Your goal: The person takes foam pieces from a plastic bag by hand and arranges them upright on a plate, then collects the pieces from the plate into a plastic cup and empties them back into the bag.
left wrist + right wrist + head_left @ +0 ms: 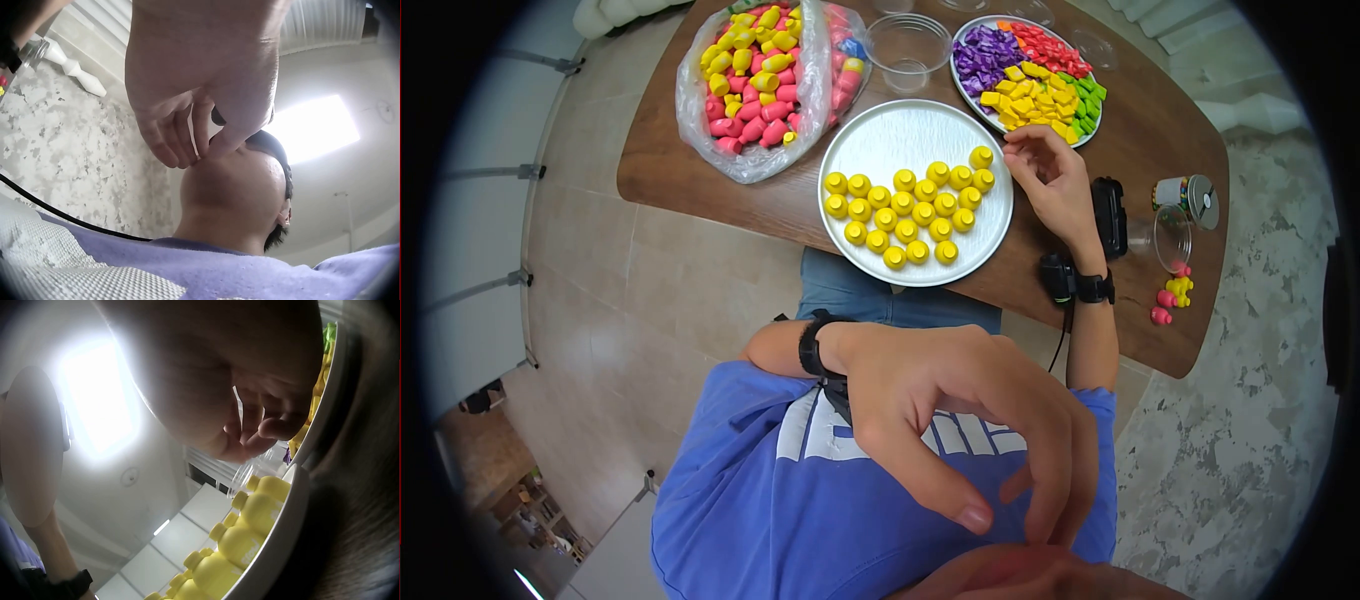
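About two dozen small yellow bottles (923,213) stand upright on a round white tray (865,130) at the near edge of the worktop (655,165), in loose staggered rows across the middle of it. Each has a rounded, glossy body and a narrow cap of the same yellow; from my right wrist I can make out pale lettering on some sides.

My right hand (1055,195) is beside the tray's rim, its fingers loosely bent and holding nothing that I can see; I cannot tell whether they touch the rim. My left hand (960,395) is raised to my chin, fingers relaxed and bent, their tips at the skin.

Beyond the tray, a clear plastic bag (692,105) bulges with pink and yellow bottles heaped at all angles. Next to it is a clear plastic tub (908,45). A round white plate (963,85) carries purple, red, yellow and green pieces, sorted by colour into piles, the yellow ones flat and squarish.

Towards the right end, a jar (1169,193) with multicoloured contents lies beside a clear cup (1173,240), and a few pink and yellow pieces (1168,299) sit near that cup.
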`<state>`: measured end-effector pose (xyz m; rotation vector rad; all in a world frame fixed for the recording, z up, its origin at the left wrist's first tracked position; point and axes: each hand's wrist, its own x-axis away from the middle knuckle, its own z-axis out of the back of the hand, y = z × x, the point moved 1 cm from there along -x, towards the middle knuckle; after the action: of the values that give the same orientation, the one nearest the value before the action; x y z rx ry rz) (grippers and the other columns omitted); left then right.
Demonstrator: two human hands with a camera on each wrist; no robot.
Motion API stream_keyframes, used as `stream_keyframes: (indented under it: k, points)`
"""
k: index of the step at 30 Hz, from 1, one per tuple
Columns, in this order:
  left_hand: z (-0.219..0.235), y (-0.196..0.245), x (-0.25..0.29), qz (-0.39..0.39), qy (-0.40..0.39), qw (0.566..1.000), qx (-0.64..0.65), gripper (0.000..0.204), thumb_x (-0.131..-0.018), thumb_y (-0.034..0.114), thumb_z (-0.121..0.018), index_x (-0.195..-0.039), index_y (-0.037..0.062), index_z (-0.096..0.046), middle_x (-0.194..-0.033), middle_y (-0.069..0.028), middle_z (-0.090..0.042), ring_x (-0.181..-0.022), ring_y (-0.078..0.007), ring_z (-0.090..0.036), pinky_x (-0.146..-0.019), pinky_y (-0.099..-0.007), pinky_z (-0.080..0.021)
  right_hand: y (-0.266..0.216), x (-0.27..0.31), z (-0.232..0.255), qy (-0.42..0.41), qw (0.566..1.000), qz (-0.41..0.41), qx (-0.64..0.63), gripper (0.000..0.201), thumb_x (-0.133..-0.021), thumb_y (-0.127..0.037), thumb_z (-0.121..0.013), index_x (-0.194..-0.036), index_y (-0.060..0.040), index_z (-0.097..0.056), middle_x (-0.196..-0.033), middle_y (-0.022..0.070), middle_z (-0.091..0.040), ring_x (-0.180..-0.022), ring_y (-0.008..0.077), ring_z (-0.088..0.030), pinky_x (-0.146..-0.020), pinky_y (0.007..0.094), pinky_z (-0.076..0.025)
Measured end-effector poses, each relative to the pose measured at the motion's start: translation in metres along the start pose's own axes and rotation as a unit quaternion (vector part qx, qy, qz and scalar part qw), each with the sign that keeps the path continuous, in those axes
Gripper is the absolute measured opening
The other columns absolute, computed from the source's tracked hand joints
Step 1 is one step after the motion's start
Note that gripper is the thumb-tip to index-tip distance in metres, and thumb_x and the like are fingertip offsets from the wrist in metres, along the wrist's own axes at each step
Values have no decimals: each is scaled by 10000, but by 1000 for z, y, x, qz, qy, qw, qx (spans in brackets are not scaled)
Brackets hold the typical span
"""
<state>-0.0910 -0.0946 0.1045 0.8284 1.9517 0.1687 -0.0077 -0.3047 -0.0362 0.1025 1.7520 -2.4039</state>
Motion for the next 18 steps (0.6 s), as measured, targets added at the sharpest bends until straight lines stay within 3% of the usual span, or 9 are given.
stream_keyframes:
  k: [18]
  points:
    - [-4, -3, 1, -10, -1, 1000, 26, 184, -939, 48, -726, -1101, -36, -704, -1110, -160, -693, -884, -196, -670, -700, -276, -557, -1, 0, 0, -30, 999, -17, 16, 224, -961, -32, -707, -1177, -15, -650, -1041, -5, -661, -899, 40, -597, -777, 190, -469]
